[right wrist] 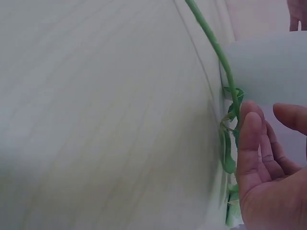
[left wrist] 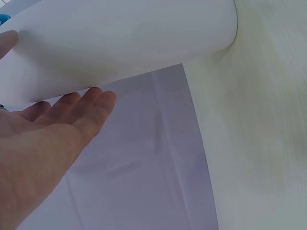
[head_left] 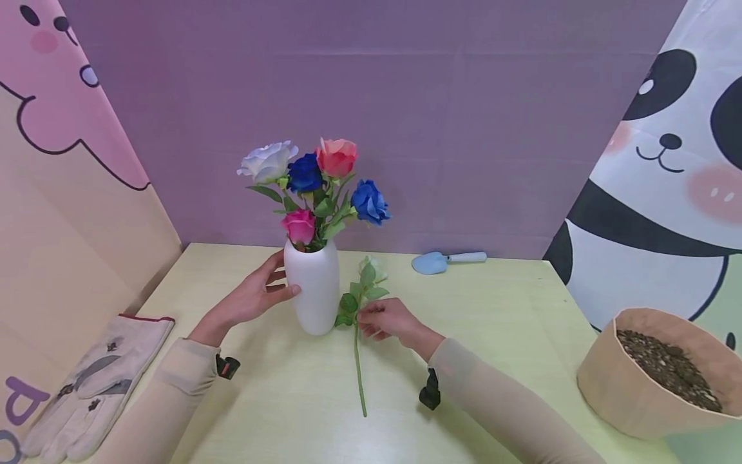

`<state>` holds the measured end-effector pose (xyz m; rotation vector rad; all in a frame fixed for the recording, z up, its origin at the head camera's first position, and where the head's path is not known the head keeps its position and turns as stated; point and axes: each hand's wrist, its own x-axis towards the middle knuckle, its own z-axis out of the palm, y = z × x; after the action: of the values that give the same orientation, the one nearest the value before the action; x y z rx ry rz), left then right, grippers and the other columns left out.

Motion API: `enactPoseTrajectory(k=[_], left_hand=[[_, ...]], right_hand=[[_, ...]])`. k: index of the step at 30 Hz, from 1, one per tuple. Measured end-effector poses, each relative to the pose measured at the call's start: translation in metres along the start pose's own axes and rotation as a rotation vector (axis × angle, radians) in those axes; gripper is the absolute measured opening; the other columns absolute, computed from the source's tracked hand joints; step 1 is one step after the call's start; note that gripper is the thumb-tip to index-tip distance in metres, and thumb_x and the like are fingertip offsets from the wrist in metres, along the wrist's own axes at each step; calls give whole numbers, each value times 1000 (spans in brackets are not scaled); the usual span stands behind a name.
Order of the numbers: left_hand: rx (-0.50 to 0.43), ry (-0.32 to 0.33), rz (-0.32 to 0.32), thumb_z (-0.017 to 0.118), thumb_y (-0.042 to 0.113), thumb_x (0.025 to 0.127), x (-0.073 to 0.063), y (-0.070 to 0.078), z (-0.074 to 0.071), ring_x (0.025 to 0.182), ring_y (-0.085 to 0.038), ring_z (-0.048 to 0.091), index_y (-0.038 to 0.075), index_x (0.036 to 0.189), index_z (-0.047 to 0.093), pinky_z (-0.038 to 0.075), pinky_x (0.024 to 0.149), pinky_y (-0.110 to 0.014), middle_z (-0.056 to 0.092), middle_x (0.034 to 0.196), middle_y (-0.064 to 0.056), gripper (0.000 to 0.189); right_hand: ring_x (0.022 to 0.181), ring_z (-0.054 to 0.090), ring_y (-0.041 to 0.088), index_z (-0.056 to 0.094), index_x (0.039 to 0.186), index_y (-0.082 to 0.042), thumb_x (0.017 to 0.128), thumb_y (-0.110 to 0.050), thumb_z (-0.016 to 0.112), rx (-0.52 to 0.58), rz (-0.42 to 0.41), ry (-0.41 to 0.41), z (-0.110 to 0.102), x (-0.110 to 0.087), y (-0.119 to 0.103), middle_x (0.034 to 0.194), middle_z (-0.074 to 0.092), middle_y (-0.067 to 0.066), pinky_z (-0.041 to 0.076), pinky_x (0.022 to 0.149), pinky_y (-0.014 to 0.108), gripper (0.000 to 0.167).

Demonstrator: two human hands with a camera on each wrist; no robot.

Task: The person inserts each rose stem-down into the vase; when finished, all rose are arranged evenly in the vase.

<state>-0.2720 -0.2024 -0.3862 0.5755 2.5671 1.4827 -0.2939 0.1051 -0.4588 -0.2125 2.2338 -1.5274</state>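
Observation:
A white vase (head_left: 313,290) stands upright on the table and holds several artificial roses: a white one (head_left: 268,162), a coral one (head_left: 337,157), a pink one (head_left: 299,226) and blue ones (head_left: 370,202). My left hand (head_left: 254,294) touches the vase's left side, its fingers fairly straight and the thumb at the front. To the right of the vase, a pale rose (head_left: 375,267) with green leaves lies on the table, its stem (head_left: 360,374) pointing toward me. The fingertips of my right hand (head_left: 391,320) are right at this stem, just below the leaves; in the right wrist view the thumb stands apart from the fingers.
A small blue trowel (head_left: 431,263) with a pale handle lies near the table's back edge. At the right stands a tan fabric pot (head_left: 614,380) with soil inside. Work gloves (head_left: 104,380) lie at the left edge. A purple backdrop (head_left: 440,129) rises behind the table.

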Motion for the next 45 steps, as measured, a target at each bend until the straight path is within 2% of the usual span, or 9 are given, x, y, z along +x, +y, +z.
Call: enactPoseTrajectory(k=[7,18,27,35,45], left_hand=[[-1,17,-22,69,36,94,0,0,1,145,-42,38,14,158,17,42,113,-56,30,160,-14,85],[0,94,-61,81,43,82,3,-1,6,134,-40,50,13,152,24,40,114,-58,39,152,-12,95],[0,92,-44,81,42,83,5,-2,8,132,-38,52,13,151,25,43,113,-57,42,149,-13,94],[7,87,-30,81,40,83,5,-3,8,133,-38,52,12,152,25,43,112,-58,44,147,-14,93],[9,94,-33,81,38,84,4,-1,6,133,-38,52,11,152,24,43,112,-58,44,147,-15,93]], right_hand=[[74,72,14,70,108,-1,97,-17,63,12,37,-32,3,2,7,88,75,7,59,64,27,20],[66,69,11,69,110,1,97,-14,62,26,59,-12,9,7,15,86,74,9,59,60,26,20],[60,66,9,69,107,3,97,-12,64,35,78,10,16,12,12,73,71,8,60,58,24,19],[58,64,9,71,104,4,96,-14,65,29,65,12,14,11,10,77,73,12,60,59,26,20],[61,64,9,69,109,7,95,-6,63,100,53,25,6,11,6,73,68,5,57,60,21,20]])
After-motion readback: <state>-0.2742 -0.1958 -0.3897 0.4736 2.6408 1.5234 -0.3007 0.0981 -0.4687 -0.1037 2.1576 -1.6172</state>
